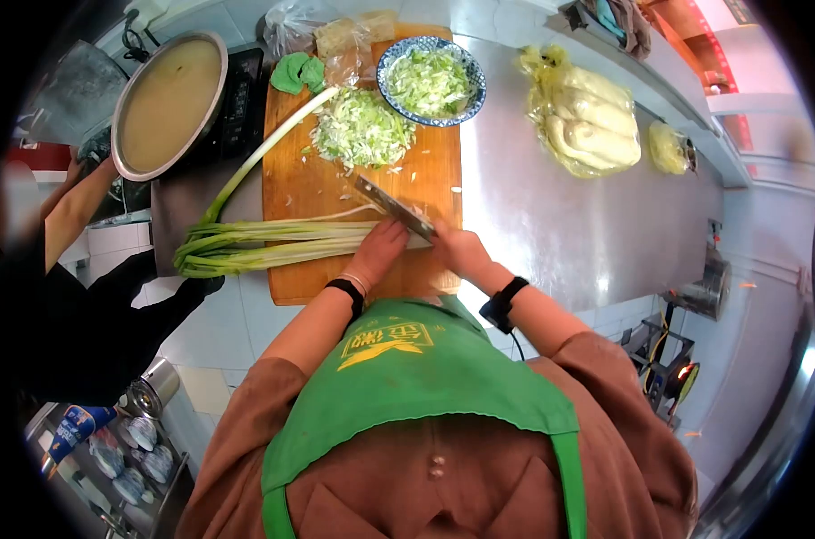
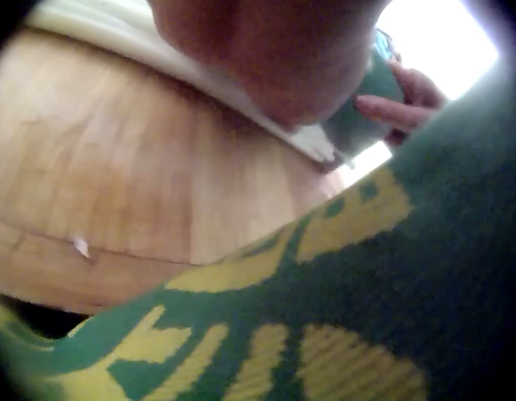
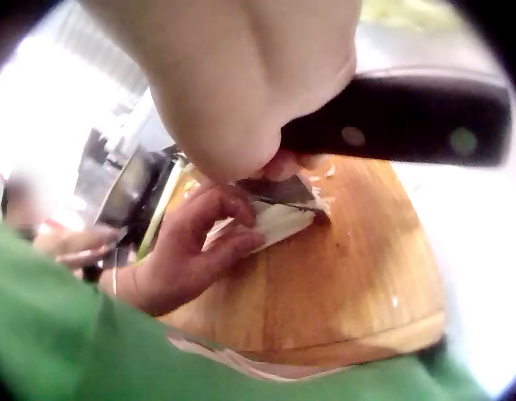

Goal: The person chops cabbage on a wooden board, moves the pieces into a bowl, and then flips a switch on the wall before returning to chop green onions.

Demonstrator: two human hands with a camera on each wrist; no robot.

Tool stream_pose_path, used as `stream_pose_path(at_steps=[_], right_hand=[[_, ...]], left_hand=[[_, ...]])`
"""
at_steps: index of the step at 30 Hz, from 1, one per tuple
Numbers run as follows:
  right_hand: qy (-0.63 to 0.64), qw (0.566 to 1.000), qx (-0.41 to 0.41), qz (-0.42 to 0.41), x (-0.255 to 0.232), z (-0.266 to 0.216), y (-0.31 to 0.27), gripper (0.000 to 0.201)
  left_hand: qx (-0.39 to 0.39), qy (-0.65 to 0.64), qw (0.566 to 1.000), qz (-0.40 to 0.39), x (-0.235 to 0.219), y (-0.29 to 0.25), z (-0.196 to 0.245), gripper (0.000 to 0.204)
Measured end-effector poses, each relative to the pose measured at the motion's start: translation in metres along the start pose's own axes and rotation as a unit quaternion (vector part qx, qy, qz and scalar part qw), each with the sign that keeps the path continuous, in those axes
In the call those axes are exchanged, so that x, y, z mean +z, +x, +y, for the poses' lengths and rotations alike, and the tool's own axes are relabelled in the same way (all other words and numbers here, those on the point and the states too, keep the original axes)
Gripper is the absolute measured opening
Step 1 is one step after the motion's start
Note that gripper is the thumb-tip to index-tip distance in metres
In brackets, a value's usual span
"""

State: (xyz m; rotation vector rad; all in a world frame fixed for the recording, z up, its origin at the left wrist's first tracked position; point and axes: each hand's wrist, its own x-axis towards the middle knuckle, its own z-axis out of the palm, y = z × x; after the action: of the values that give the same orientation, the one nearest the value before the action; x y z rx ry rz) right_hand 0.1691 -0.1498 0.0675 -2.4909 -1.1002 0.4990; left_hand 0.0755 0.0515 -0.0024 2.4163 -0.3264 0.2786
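Long green onions (image 1: pixel 281 247) lie across the wooden board (image 1: pixel 290 193), green ends left, white ends right. My left hand (image 1: pixel 380 250) holds the white stalks near their ends; in the right wrist view its curled fingers (image 3: pixel 233 205) grip them. The right hand (image 1: pixel 464 251) grips the black handle (image 3: pixel 408 117) of a knife (image 1: pixel 391 205), whose blade meets the stalks just right of the left fingers. Behind the blade is a heap of chopped onion (image 1: pixel 358 130). The left wrist view shows the left hand (image 2: pixel 266 50) over white stalks (image 2: pixel 116 42).
A patterned bowl (image 1: pixel 472 101) of chopped onion stands at the board's back right. A large pot (image 1: pixel 169 103) of liquid is at the left, near another person's arm (image 1: pixel 82 207). Bagged pale food (image 1: pixel 591 121) lies on the metal counter (image 1: pixel 551 242). One stalk slants across the board's left.
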Motion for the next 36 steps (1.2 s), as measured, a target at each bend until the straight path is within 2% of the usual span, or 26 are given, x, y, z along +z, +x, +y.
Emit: stream_pose_path(at_steps=[4,7,9,10,12,13,15,19,21,24,27,31,34,36], right_hand=[[0.015,0.998,0.028,-0.05,-0.049,-0.015,-0.016,0.016],[0.004,0.997,0.039,-0.073,-0.042,-0.012,-0.033,0.024],[0.043,0.998,0.039,-0.019,-0.031,-0.005,-0.034,0.03],[0.045,0.998,0.037,-0.021,-0.033,-0.008,-0.031,0.03],[0.05,0.995,0.081,0.031,-0.035,-0.014,-0.032,0.015],[0.051,0.995,0.081,0.031,-0.034,-0.013,-0.033,0.015],[0.053,0.994,0.079,0.045,-0.034,-0.008,-0.033,0.017],[0.027,0.997,0.055,0.038,-0.033,-0.002,-0.039,0.016],[0.012,0.999,0.037,-0.008,-0.033,0.001,-0.042,0.022],[-0.002,0.999,0.028,-0.044,-0.04,-0.002,-0.042,0.018],[0.001,1.0,0.012,-0.026,-0.049,-0.011,-0.044,0.021],[0.005,0.999,0.024,-0.024,-0.019,-0.006,-0.02,0.019],[-0.025,0.996,0.063,-0.064,-0.013,-0.001,-0.004,0.018],[-0.005,0.998,0.025,-0.053,-0.027,0.005,-0.007,0.015]], left_hand=[[0.002,-0.003,1.0,0.009,0.004,0.0,0.001,0.025],[0.009,0.014,1.0,0.023,-0.006,0.001,0.004,0.024],[0.008,0.03,1.0,0.006,-0.021,0.003,0.006,0.033],[0.004,0.031,0.999,0.006,-0.034,0.006,0.008,0.033],[-0.05,0.102,0.99,0.084,-0.054,0.013,0.011,0.038],[-0.05,0.103,0.99,0.082,-0.045,0.007,0.002,0.038],[-0.053,-0.002,0.997,-0.059,-0.033,0.0,-0.013,0.038],[-0.031,-0.027,0.999,-0.022,-0.014,0.004,-0.001,0.036],[-0.045,-0.032,0.997,-0.056,-0.013,0.008,0.001,0.035],[-0.031,0.002,0.999,-0.024,-0.012,0.008,0.004,0.033],[-0.025,0.002,0.999,-0.026,-0.009,0.008,0.005,0.036],[-0.042,0.0,0.999,-0.029,-0.007,0.006,0.008,0.034],[-0.035,-0.007,0.999,-0.034,-0.007,0.003,0.006,0.031],[-0.035,-0.002,0.999,-0.014,-0.006,0.007,0.005,0.029]])
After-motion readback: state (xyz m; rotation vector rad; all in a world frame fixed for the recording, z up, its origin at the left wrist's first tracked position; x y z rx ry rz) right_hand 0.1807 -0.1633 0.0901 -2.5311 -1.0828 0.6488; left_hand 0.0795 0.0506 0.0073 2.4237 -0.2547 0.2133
